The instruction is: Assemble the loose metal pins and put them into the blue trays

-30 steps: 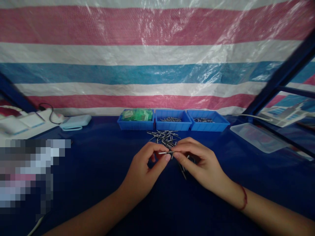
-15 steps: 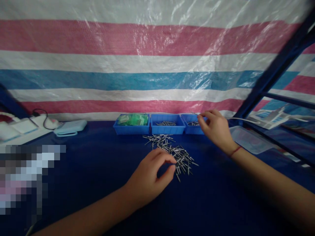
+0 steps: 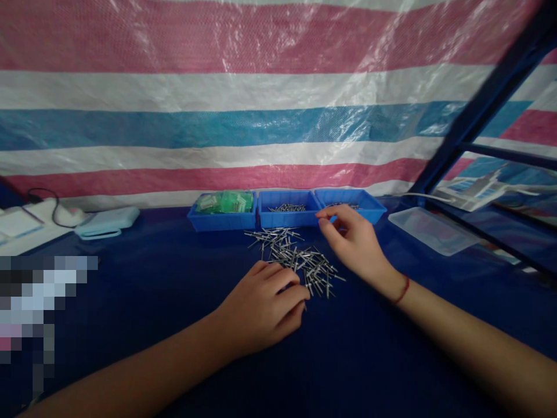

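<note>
A loose pile of silver blind rivets lies on the dark blue table. My left hand is at the near left edge of the pile, its thumb and fingers closed; the tip of a rivet shows just below the fingertips. Over the right side of the pile hovers my right hand, in front of the bins. Its thumb and index finger are curved and slightly apart, with nothing visible between them. Rivets also lie in the middle blue bin and the right blue bin, the latter partly covered by my right hand.
The left blue bin holds green plastic packets. A clear plastic lid lies at right beside a blue metal frame. Farther left are a light blue case and a white power strip. Striped sheeting hangs behind.
My right hand has come left and nearer from the right bin; the thin rivet at its fingertips is no longer seen. My left fingers have closed at the pile. The view has tilted down.
</note>
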Demonstrator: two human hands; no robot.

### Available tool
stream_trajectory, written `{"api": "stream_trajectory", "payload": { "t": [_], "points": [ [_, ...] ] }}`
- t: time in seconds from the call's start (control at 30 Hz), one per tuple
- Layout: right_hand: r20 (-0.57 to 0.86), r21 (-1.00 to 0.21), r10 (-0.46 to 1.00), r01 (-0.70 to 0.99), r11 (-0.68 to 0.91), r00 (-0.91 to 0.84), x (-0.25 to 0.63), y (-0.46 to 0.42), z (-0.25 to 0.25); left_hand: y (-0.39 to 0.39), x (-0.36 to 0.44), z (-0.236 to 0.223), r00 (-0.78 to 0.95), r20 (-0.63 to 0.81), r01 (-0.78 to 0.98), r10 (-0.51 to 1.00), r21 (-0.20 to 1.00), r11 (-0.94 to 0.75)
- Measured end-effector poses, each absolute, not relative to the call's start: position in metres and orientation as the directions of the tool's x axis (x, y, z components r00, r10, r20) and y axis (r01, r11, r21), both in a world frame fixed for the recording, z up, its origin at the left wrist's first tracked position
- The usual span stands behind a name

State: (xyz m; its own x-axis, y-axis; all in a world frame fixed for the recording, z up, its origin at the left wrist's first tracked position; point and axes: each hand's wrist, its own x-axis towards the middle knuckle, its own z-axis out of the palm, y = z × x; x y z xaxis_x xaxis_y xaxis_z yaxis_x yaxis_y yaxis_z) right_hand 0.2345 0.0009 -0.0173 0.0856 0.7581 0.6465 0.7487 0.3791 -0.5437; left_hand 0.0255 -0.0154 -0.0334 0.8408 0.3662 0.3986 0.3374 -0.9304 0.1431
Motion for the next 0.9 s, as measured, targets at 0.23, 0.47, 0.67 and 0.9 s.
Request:
{"api": "stream_trajectory", "payload": {
  "t": [0.23,0.47,0.67,0.9],
  "points": [
    [0.611,-0.564,0.789,0.663,0.492,-0.066,0.218,-0.024,-0.026,-0.016,0.025,-0.031,0.844,0.311,0.364,0.436,0.264,-0.893],
    [0.545,-0.606,0.813,0.574,0.551,-0.204,0.21,-0.031,-0.026,-0.014,0.025,-0.03,0.739,0.373,0.472,0.56,0.307,-0.827],
    [0.503,-0.604,0.798,0.527,0.599,-0.331,0.205,-0.042,-0.02,-0.012,0.02,-0.032,0.614,0.513,0.438,0.6,0.41,-0.8],
    [0.482,-0.724,0.856,0.465,0.51,-0.188,0.199,-0.047,-0.024,-0.014,0.02,-0.03,0.585,0.536,0.259,0.609,0.588,-0.766]
  ]
}}
